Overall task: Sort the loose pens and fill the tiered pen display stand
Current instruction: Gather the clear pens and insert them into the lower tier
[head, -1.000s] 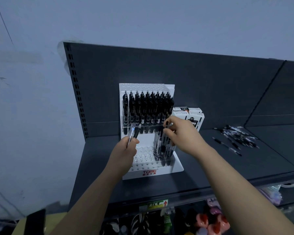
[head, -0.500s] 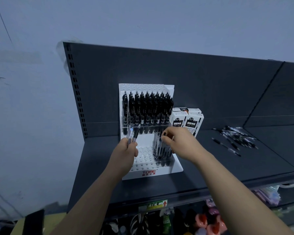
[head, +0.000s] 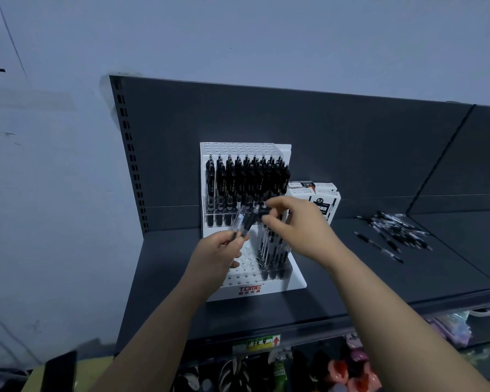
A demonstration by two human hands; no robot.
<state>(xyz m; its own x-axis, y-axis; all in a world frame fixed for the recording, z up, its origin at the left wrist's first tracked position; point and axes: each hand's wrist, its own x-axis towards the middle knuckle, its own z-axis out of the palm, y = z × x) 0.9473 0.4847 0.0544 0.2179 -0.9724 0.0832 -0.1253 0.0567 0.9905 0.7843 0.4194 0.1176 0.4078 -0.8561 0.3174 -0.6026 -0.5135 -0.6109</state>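
Item 1, left hand (head: pixel 215 251): we find it curled shut around the lower ends of a small bunch of held pens (head: pixel 245 222), clear-barrelled with black grips, which slant up and to the right out of the fist. We cannot count them exactly; two or three show.

Item 2, right hand (head: pixel 296 222): we see it just right of the left hand, thumb and forefinger drawn together in a pinch at the upper end of the held pens, the other fingers loosely bent. The fingertips touch the black tip of the bunch; we cannot tell how many pens the pinch takes in.

Item 3, tiered pen display stand (head: pixel 293 281): white, perforated, directly behind and below both hands, on a dark shelf (head: pixel 351 287). Its upper tier, beyond the hands, carries a full row of upright black pens (head: pixel 246 182). Its lower tier, beneath the right hand, holds a cluster of standing pens (head: pixel 272 256) on its right side; the holes under the left hand are bare. Red lettering reads TOME on the front lip.

Item 4, pen boxes (head: pixel 323 198): white, printed in black, just behind the right hand, touching or nearly touching the stand's right side.

Item 5, loose pens (head: pixel 393 233): a scattered heap lying flat on the shelf, well apart to the right of the right hand.
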